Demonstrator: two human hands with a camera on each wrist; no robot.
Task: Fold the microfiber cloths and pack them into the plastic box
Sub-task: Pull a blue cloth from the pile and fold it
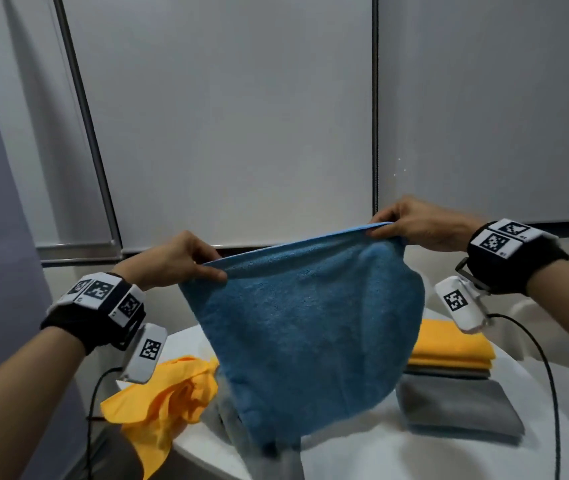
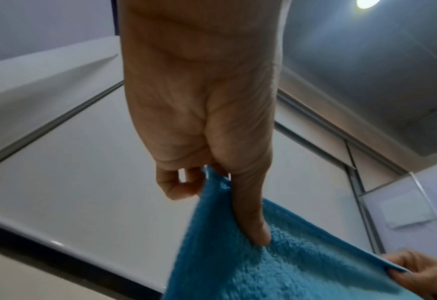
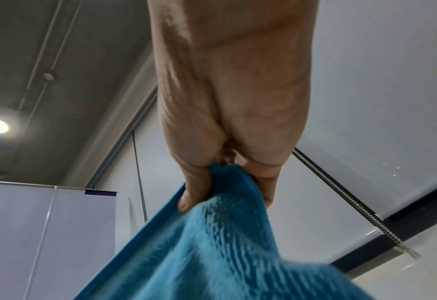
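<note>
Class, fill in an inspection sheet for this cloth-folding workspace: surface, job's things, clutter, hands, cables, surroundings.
Surface: white table, partly covered by cloths.
Job's things: blue cloth held up in the air; crumpled yellow cloth at the table's left edge; folded yellow cloth on a stack; folded grey cloth in front; no box seen.
Clutter: nothing seen.
Hands: left hand and right hand each pinch a top corner of the blue cloth.
Cables: black cables hang from both wrist cameras.
Surroundings: grey roller blinds.
</note>
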